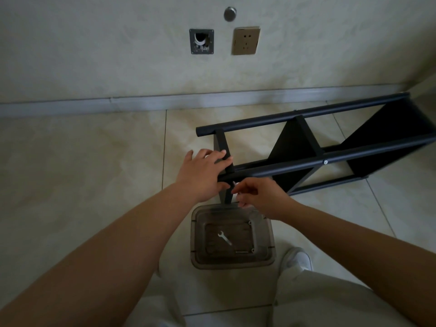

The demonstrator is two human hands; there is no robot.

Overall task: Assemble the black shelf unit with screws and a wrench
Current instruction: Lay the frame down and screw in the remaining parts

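You are crouching over the tiled floor (82, 161) with the black shelf unit (330, 147) lying on its side in front of you, running from your hands toward the wall corner at the right. Most of the frame is already looking joined: both long rails are holding two shelf panels between them, and one bright screw head (325, 162) is sitting in the near rail (283, 168) at the middle shelf. What seems to be left is the near end, where the short crosspiece (224, 147) is meeting the rails, and then the tightening.

Below the frame's end, between your knees, the clear plastic bin (232, 237) is standing on the floor, just beside the frame's lowest point. The wrench (224, 238) is lying flat inside it, untouched, with a few small screws near the bin's inner corners.

Your left hand (203, 173) is grasping the end joint, fingers spread over the crosspiece and thumb tucked under the rail, steadying it. Your right hand (257, 197) is pinching a small pale piece (234, 184), likely a screw, at the joint just below the rail; it is too small to name surely. You appear to be starting it by hand, so the wrench work on this corner is still waiting.
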